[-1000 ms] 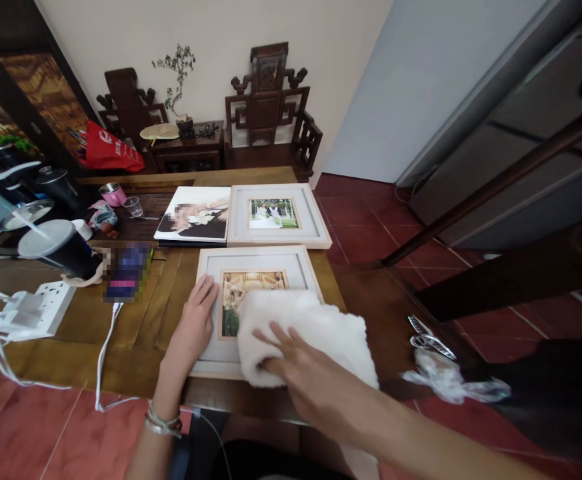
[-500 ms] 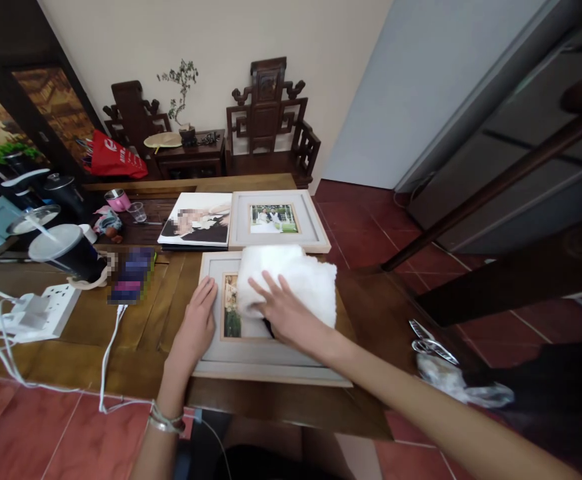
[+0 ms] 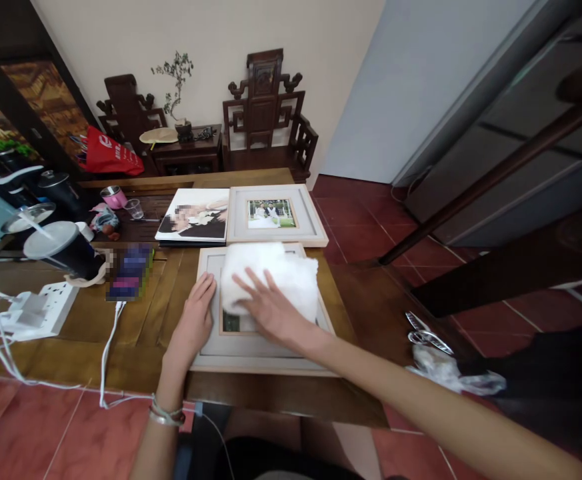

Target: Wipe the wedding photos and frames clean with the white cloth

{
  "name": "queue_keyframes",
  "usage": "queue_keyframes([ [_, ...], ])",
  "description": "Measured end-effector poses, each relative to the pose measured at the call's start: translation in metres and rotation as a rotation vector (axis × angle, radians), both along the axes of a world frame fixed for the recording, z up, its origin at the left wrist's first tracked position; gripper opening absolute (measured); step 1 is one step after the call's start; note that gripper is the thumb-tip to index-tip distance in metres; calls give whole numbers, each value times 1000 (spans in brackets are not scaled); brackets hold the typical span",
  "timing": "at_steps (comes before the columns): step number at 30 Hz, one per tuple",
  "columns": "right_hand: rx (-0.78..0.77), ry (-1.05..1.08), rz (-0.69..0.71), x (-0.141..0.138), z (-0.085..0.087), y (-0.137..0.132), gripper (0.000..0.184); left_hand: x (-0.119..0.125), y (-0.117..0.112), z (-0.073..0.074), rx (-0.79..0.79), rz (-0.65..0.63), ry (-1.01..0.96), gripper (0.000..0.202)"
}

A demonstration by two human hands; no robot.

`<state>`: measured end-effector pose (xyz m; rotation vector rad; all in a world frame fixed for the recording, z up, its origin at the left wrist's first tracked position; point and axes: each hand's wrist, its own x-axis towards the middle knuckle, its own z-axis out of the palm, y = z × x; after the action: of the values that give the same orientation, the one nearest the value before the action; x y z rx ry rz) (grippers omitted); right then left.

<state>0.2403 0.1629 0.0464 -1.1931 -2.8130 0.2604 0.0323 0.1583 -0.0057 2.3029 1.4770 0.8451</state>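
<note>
A light wooden picture frame (image 3: 265, 360) lies on the brown wooden table in front of me, its inner photo largely covered. My right hand (image 3: 265, 300) grips and presses a folded white cloth (image 3: 295, 270) against the frame's front, fingers spread over the top. How the thumb sits on the cloth is hard to see. Resting flat on the frame's left edge is my left hand (image 3: 198, 317), fingers stretched out and holding nothing.
Behind lie a second picture frame (image 3: 315, 223) and a photo print (image 3: 198, 230). To the left are a phone (image 3: 131, 272) on a cable, a power strip (image 3: 61, 303) and a lidded black cup (image 3: 73, 257). Scissors (image 3: 425, 333) and crumpled plastic (image 3: 443, 367) lie at right.
My right hand has moved left and slightly away with the cloth, covering more of the photo's upper part. My left hand stays at the frame's left edge. The view has shifted slightly.
</note>
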Motion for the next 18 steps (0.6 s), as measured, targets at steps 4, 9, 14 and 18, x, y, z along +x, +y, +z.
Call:
queue_keyframes([
  [4,116,-11,-84,-11,-11,37,45,0,-1,-1,17,-18,-32,54],
  [9,11,-67,-4,-15,-1,9,43,2,-2,-2,41,23,-75,51],
  [14,-285,-87,222,6,36,-51,45,2,-2,0,5,30,-48,51],
  [18,-327,-57,267,9,41,-52,45,2,-3,3,-2,12,-53,48],
])
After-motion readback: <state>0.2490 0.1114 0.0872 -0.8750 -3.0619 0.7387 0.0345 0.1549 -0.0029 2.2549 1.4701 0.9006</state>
